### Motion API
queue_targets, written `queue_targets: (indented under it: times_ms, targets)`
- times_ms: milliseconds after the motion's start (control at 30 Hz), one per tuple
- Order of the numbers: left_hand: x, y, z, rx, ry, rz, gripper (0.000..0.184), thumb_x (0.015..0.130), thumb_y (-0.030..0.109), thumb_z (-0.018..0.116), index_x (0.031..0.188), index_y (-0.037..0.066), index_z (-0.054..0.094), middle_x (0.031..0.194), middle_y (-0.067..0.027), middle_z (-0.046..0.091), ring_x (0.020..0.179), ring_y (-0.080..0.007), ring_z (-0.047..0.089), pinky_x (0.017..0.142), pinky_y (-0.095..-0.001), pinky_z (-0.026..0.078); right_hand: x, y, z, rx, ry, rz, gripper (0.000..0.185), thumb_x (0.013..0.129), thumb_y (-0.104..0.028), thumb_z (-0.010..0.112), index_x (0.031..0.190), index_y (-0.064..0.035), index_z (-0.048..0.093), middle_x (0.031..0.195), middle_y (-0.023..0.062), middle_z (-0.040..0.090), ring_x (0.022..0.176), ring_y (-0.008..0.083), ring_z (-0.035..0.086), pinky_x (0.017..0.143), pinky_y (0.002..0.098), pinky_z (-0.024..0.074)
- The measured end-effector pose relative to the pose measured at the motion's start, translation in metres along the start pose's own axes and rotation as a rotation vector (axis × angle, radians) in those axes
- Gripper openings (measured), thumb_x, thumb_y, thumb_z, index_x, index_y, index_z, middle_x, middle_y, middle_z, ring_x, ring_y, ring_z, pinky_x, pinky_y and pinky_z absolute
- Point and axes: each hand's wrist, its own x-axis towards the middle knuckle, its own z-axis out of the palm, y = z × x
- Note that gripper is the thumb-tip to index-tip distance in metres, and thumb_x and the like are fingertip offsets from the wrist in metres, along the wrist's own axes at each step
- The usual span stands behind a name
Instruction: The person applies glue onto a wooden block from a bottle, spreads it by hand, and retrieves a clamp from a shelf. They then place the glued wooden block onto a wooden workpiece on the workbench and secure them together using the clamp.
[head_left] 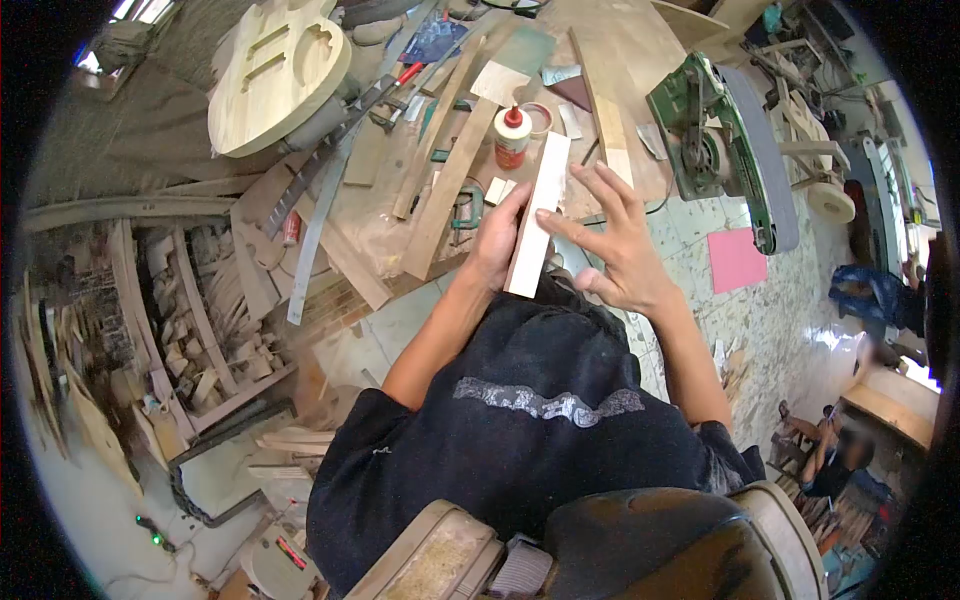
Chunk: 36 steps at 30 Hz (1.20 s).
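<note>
A pale, straight wood strip (545, 200) is held up in front of my chest, tilted slightly to the right at its far end. My left hand (496, 238) is closed around its left side, with the thumb along the edge. My right hand (622, 245) has its fingers spread, and one fingertip rests on the strip's upper face. Beyond the strip, a white glue bottle (510, 138) with a red cap stands upright on the workbench (385, 215). A roll of tape (540, 118) lies beside the bottle.
Long boards (455, 185), a green clamp (467, 208) and a metal straightedge (325, 215) lie on the bench. A pale guitar body (280, 75) sits at the far left. On the right stands a green belt sander (715, 140). A seated person (840, 455) is at lower right.
</note>
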Motion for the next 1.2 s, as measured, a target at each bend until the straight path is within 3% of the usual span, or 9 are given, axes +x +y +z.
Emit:
queue_targets:
  times_ms: [100, 367, 467, 500, 600, 800, 900, 1100, 1200]
  targets:
    - [0.002, -0.002, 0.005, 0.054, 0.015, 0.005, 0.038, 0.106, 0.04, 0.04, 0.106, 0.01, 0.062, 0.076, -0.0032, 0.063, 0.054, -0.0139, 0.06, 0.047, -0.0288, 0.052, -0.001, -0.001, -0.001, -0.11, -0.04, -0.011, 0.079, 0.09, -0.083, 0.025, 0.135, -0.0318, 0.064, 0.157, 0.0164, 0.035, 0.144, 0.0427, 0.027, 0.118, 0.0542, 0.0213]
    - [-0.003, -0.004, 0.006, -0.009, -0.062, -0.045, 0.038, 0.105, 0.041, 0.041, 0.107, 0.009, 0.062, 0.076, -0.0035, 0.064, 0.055, -0.0146, 0.06, 0.049, -0.0289, 0.052, 0.001, -0.001, -0.001, -0.178, -0.02, -0.021, 0.074, 0.09, -0.082, 0.027, 0.134, -0.0358, 0.065, 0.158, 0.0129, 0.035, 0.144, 0.0415, 0.027, 0.118, 0.0539, 0.0232]
    - [-0.01, -0.001, 0.018, 0.063, 0.035, -0.018, 0.04, 0.107, 0.04, 0.035, 0.113, 0.01, 0.061, 0.074, 0.0005, 0.058, 0.051, -0.0087, 0.052, 0.043, -0.0229, 0.042, 0.003, 0.0, 0.001, -0.199, -0.022, -0.035, 0.074, 0.09, -0.082, 0.028, 0.133, -0.0364, 0.065, 0.158, 0.012, 0.035, 0.144, 0.0406, 0.027, 0.117, 0.054, 0.0232]
    - [-0.009, -0.003, 0.012, 0.043, -0.007, -0.033, 0.038, 0.107, 0.04, 0.037, 0.111, 0.01, 0.061, 0.074, -0.0002, 0.059, 0.052, -0.01, 0.054, 0.044, -0.0241, 0.044, 0.003, 0.001, 0.001, -0.231, -0.015, -0.031, 0.074, 0.089, -0.082, 0.028, 0.133, -0.0364, 0.065, 0.158, 0.0117, 0.036, 0.144, 0.0402, 0.027, 0.117, 0.054, 0.0232]
    - [-0.006, -0.005, -0.005, 0.024, -0.068, -0.053, 0.036, 0.106, 0.04, 0.04, 0.106, 0.011, 0.061, 0.073, -0.0015, 0.059, 0.054, -0.0124, 0.057, 0.046, -0.0265, 0.049, 0.005, 0.008, -0.004, -0.376, 0.037, -0.012, 0.069, 0.087, -0.08, 0.037, 0.134, -0.0375, 0.064, 0.158, 0.0091, 0.037, 0.145, 0.038, 0.028, 0.115, 0.0515, 0.0253]
    - [-0.016, 0.001, 0.0, -0.024, -0.026, -0.012, 0.037, 0.106, 0.041, 0.039, 0.105, 0.012, 0.06, 0.071, -0.0015, 0.059, 0.05, -0.0121, 0.055, 0.043, -0.0267, 0.047, 0.006, -0.006, -0.007, -0.222, 0.101, -0.011, 0.067, 0.085, -0.08, 0.042, 0.133, -0.0394, 0.064, 0.158, 0.0075, 0.037, 0.145, 0.0372, 0.029, 0.113, 0.0511, 0.0296]
    - [-0.013, -0.003, -0.006, -0.032, -0.044, 0.005, 0.037, 0.106, 0.042, 0.039, 0.105, 0.011, 0.06, 0.072, -0.0019, 0.059, 0.05, -0.0122, 0.055, 0.044, -0.0266, 0.047, 0.005, -0.016, 0.001, -0.197, -0.022, -0.112, 0.067, 0.086, -0.079, 0.044, 0.133, -0.0369, 0.065, 0.158, 0.0084, 0.037, 0.143, 0.0382, 0.03, 0.113, 0.0525, 0.0296]
    - [-0.017, 0.002, -0.008, -0.028, -0.105, -0.027, 0.041, 0.106, 0.044, 0.037, 0.104, 0.01, 0.061, 0.073, -0.0017, 0.06, 0.051, -0.0126, 0.056, 0.045, -0.0267, 0.047, 0.003, 0.004, -0.006, -0.235, 0.104, -0.05, 0.066, 0.086, -0.077, 0.046, 0.132, -0.0337, 0.066, 0.156, 0.0102, 0.04, 0.141, 0.0393, 0.034, 0.113, 0.0527, 0.0303]
    - [-0.024, 0.001, 0.002, -0.025, -0.002, -0.019, 0.041, 0.106, 0.043, 0.038, 0.104, 0.01, 0.061, 0.074, -0.002, 0.06, 0.052, -0.0124, 0.055, 0.046, -0.0272, 0.047, 0.006, -0.013, -0.006, -0.173, 0.047, -0.103, 0.066, 0.087, -0.076, 0.048, 0.133, -0.0329, 0.065, 0.156, 0.0112, 0.039, 0.142, 0.0393, 0.033, 0.113, 0.0521, 0.0306]
